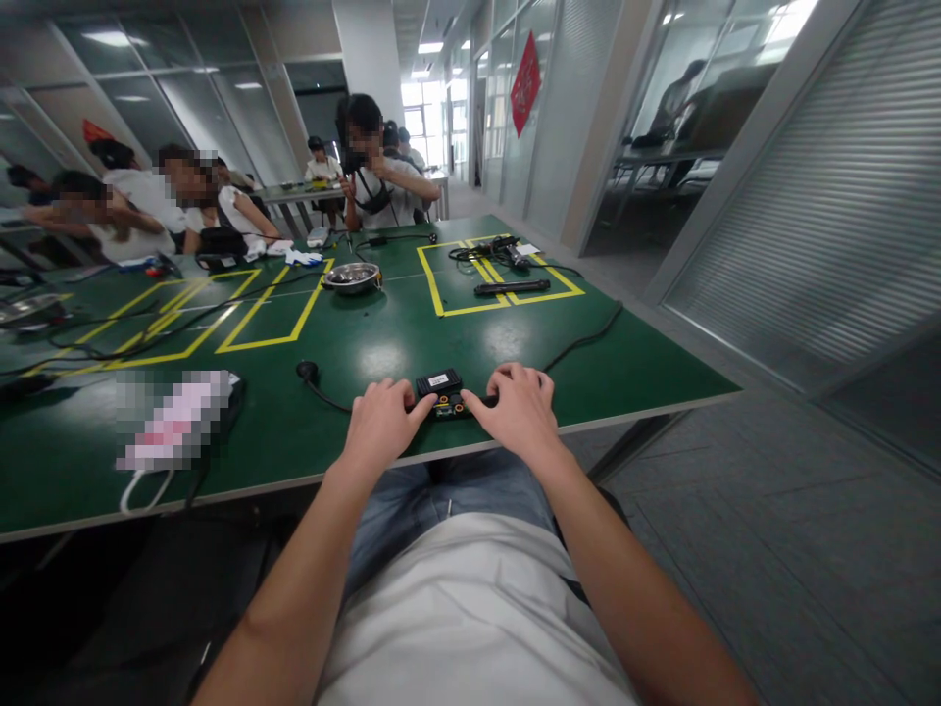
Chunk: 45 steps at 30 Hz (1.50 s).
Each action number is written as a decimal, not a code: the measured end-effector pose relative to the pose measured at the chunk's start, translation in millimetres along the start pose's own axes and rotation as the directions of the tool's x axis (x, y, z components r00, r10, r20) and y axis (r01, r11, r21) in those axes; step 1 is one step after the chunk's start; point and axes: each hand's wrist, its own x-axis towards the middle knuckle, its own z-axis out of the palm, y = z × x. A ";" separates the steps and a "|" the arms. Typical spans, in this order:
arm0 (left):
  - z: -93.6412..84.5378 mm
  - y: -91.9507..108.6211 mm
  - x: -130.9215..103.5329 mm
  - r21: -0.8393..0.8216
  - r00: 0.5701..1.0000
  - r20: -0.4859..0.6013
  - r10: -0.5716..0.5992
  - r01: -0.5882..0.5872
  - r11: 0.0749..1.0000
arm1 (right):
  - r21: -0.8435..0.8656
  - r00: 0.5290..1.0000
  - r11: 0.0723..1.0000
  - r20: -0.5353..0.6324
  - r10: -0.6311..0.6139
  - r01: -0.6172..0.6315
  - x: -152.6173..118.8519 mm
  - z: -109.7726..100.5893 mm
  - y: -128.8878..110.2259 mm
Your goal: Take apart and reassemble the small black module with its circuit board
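Near the front edge of the green table lies an opened power adapter, its circuit board (448,404) exposed with copper-coloured coils. Just behind the board sits its black cover (438,380), bearing a white label. My left hand (386,417) grips the adapter's left end, thumb beside the board. The right end is held by my right hand (519,407), fingers curled and thumb pointing inward. A black cord with a plug (307,372) runs out to the left, and another black cable (588,338) leads off to the right. My palms hide the adapter's ends.
A metal bowl (353,277) stands beyond my hands. Within yellow tape at the back right lie a black bar-shaped piece (513,287) and tangled cables (489,251). At left is a blurred pink-and-white item (180,422). A person (386,181) sits across; others are at the left.
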 end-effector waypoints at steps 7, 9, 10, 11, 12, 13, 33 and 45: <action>1.9 -6.9 28.4 -0.271 0.972 -0.079 0.220 -0.234 0.934 | -0.021 1.000 1.000 0.012 -0.018 0.018 -0.8 -1.5 2.5; 1.3 -6.6 35.2 -0.267 0.972 -0.010 0.236 -0.230 0.936 | -0.030 1.000 0.999 0.016 -0.020 0.020 -0.6 -1.4 3.2; 0.2 -6.1 36.8 -0.258 0.973 0.020 0.231 -0.219 0.941 | -0.030 1.000 0.999 0.017 -0.021 0.021 -0.4 -1.2 3.4; -1.5 -5.4 37.1 -0.249 0.974 0.030 0.224 -0.209 0.946 | -0.027 1.000 0.999 0.019 -0.021 0.022 -0.3 -1.0 3.6; -3.6 -4.7 36.0 -0.246 0.975 0.021 0.220 -0.208 0.946 | -0.024 1.000 0.999 0.020 -0.021 0.022 -0.2 -0.9 3.7; -6.1 -4.0 33.9 -0.254 0.974 -0.002 0.225 -0.218 0.942 | -0.022 1.000 1.000 0.022 -0.022 0.022 -0.2 -0.7 3.7; -4.8 -1.7 21.9 -0.312 0.968 -0.073 0.241 -0.252 0.916 | -0.026 0.999 1.000 0.053 -0.004 0.006 2.0 -2.7 -0.8; 2.2 2.4 4.0 -0.068 0.996 -0.087 0.012 -0.018 0.998 | -0.033 1.000 0.999 0.027 -0.009 0.010 -1.2 -0.3 -3.3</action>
